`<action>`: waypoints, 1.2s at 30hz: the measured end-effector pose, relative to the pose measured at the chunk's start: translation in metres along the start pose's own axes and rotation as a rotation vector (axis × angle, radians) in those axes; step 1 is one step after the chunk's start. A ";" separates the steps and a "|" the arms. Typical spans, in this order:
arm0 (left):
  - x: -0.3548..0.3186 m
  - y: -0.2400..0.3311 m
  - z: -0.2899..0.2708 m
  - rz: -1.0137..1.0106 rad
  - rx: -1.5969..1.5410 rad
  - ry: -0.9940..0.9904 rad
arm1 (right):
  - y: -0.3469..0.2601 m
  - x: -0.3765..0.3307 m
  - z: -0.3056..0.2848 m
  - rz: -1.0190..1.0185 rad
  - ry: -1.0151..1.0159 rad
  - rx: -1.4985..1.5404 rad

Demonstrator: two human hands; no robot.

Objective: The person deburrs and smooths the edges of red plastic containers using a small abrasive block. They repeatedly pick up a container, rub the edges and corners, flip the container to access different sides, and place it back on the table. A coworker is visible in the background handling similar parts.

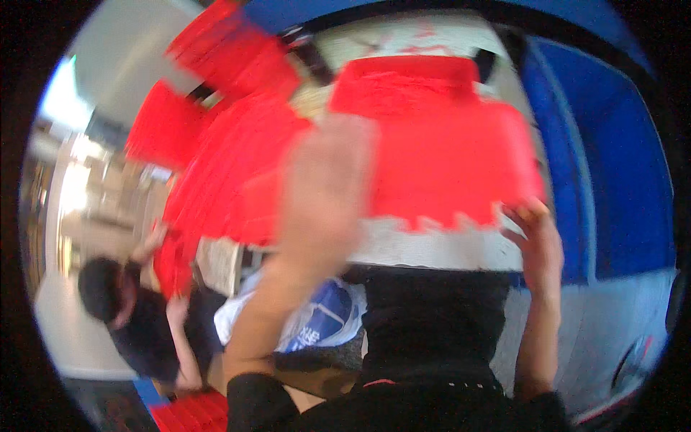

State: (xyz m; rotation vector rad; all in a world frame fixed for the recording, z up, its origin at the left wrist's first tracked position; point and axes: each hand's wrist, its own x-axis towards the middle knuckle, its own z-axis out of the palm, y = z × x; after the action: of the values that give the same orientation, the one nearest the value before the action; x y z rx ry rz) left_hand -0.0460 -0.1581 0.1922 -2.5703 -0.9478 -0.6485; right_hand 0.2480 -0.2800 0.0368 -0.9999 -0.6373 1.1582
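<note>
A red sheet lies on the worktop, a hand at either side.
The red sheet (446, 158), ragged along its near edge, lies spread on the white worktop (439, 248) in front of the person. The right hand (535, 227) is at its near right corner, fingers bent; I can't tell whether they pinch it. The left hand (331, 173) is a blur over its left edge, so I can't tell whether it is spread or closed. More red sheets (237, 158) lie just left; beyond them a co-worker (147, 324) handles a red piece (173, 266). A blue bin (619, 158) stands right.
</note>
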 end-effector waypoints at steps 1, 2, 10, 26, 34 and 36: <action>-0.019 0.015 0.017 0.055 0.046 0.003 | 0.004 -0.002 0.002 -0.021 0.062 0.056; -0.039 0.031 0.038 0.071 0.053 0.034 | 0.010 -0.005 0.004 -0.075 0.071 0.138; -0.166 0.097 0.108 -0.121 -0.636 0.015 | 0.053 0.007 -0.007 -0.370 0.164 -0.936; -0.532 -0.221 0.192 -1.104 -0.022 -1.192 | 0.023 0.031 0.063 -0.504 0.117 -1.422; -0.540 -0.206 0.149 -1.181 0.026 -1.152 | 0.019 -0.050 0.086 -0.404 0.036 -1.369; -0.535 -0.195 0.133 -1.206 0.041 -1.088 | 0.020 -0.050 0.091 -0.410 -0.100 -1.306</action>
State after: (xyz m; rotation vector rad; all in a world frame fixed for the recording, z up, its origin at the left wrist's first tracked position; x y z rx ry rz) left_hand -0.4984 -0.2384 -0.1699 -1.9166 -2.7872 0.7003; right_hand 0.1466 -0.2982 0.0629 -1.7555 -1.6800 0.3133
